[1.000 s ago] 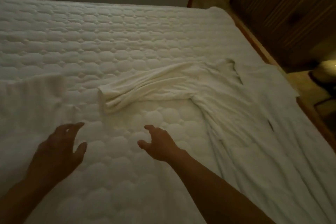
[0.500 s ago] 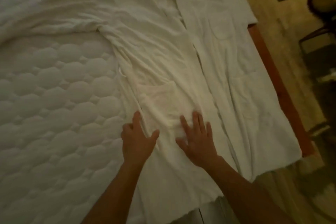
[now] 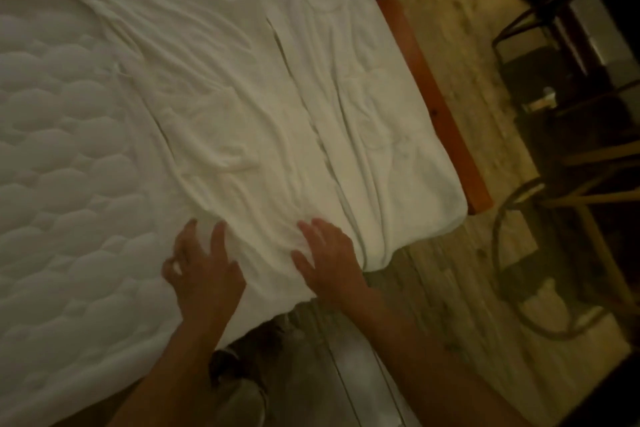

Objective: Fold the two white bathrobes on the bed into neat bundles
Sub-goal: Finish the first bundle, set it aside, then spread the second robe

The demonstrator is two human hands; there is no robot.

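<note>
A white bathrobe [image 3: 221, 107] lies spread flat and wrinkled on the quilted bed [image 3: 59, 166], its hem at the near edge. A sewn pocket [image 3: 211, 135] shows on its left panel. The robe's right panel [image 3: 374, 107] reaches the bed's right corner; I cannot tell if that part is a second robe. My left hand [image 3: 201, 263] rests flat on the hem at the left, fingers spread. My right hand [image 3: 329, 260] presses flat on the hem beside it, fingers straight. Neither hand grips cloth.
The bed's wooden side rail [image 3: 433, 97] runs along the right. Wooden floor [image 3: 450, 270] lies beyond it. Dark chairs [image 3: 571, 80] and a rounded frame stand at the far right. My shoes [image 3: 242, 388] show below the bed's near edge.
The view has swung down and right, from the sleeve to the robe's lower end. Both hands came down onto the robe and slid toward me, from the pocket area to the hem.
</note>
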